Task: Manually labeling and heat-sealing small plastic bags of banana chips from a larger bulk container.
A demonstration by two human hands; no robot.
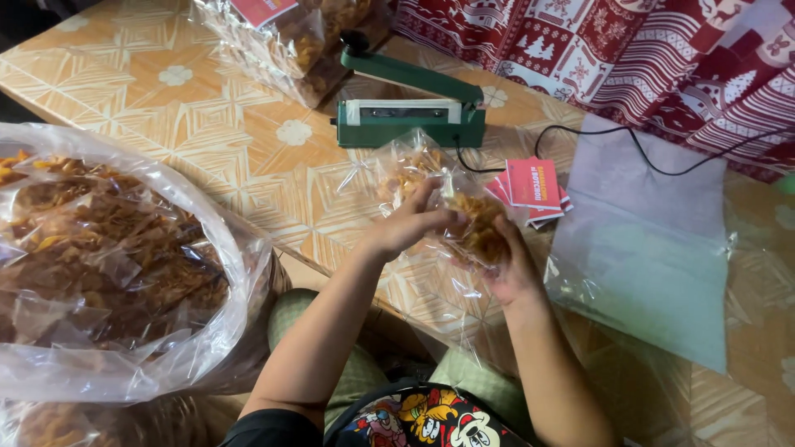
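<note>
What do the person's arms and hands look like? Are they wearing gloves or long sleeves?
No gloves: the left hand and right hand are both bare, with no rings or watch in view. The forearms are bare too, with no long sleeves. A dark short sleeve shows at the left shoulder.

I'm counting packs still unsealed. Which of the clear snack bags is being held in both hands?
The small clear bag of snacks in front of the green heat sealer, gripped by the left hand and right hand. The big sack and the far bags lie untouched.
</note>
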